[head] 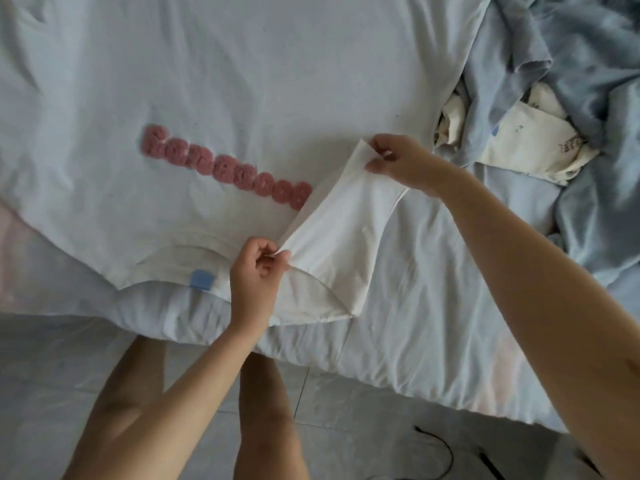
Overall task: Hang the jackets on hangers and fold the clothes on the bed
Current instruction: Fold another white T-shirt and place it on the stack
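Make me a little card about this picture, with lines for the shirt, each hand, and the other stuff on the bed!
shirt: white T-shirt with pink letters, spread flat on the bed
left hand: pinches the shoulder beside the collar
right hand: pinches the end of the sleeve, raised off the bed
collar: blue tag inside
nearby: crumpled blue blanket at the right, cream cloth among its folds

You had the white T-shirt [242, 81] spread flat on the bed [433, 271], pink fuzzy lettering [227, 168] facing up. Its collar [180, 261], with a blue tag [202, 279], lay toward the near edge. One sleeve [346, 230] was lifted and turned in toward the chest. A cream printed garment [530, 147] lay crumpled to the right.
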Available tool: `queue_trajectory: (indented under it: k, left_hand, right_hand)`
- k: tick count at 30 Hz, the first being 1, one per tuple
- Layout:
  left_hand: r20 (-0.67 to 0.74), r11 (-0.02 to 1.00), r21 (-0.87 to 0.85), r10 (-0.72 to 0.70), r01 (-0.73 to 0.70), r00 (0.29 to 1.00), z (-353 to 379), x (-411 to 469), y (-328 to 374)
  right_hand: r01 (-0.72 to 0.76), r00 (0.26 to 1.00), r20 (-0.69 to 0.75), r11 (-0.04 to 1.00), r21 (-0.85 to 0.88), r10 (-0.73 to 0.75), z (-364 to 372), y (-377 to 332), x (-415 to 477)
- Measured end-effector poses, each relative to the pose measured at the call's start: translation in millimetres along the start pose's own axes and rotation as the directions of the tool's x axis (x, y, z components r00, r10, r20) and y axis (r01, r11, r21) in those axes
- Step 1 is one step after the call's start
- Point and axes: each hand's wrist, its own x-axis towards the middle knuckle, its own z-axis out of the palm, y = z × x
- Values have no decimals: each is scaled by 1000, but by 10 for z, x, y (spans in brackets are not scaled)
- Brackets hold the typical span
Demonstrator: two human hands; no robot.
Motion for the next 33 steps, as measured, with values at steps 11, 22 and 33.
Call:
queue_trajectory:
  k: [11,22,33]
  left_hand:
    - [-146,991,100,107,-93,983,-48,318,-55]
    - [-166,873,480,193,-92,967,115,405,-5]
    - [465,291,836,73,-465,882,366,379,-243]
  right_hand:
    - [23,959,-271,929,369,84,243,57,-44]
    - [-2,798,-600,996,-91,-53,494,124,-92]
    - [51,881,-214,534,-844,-422,521,482,125]
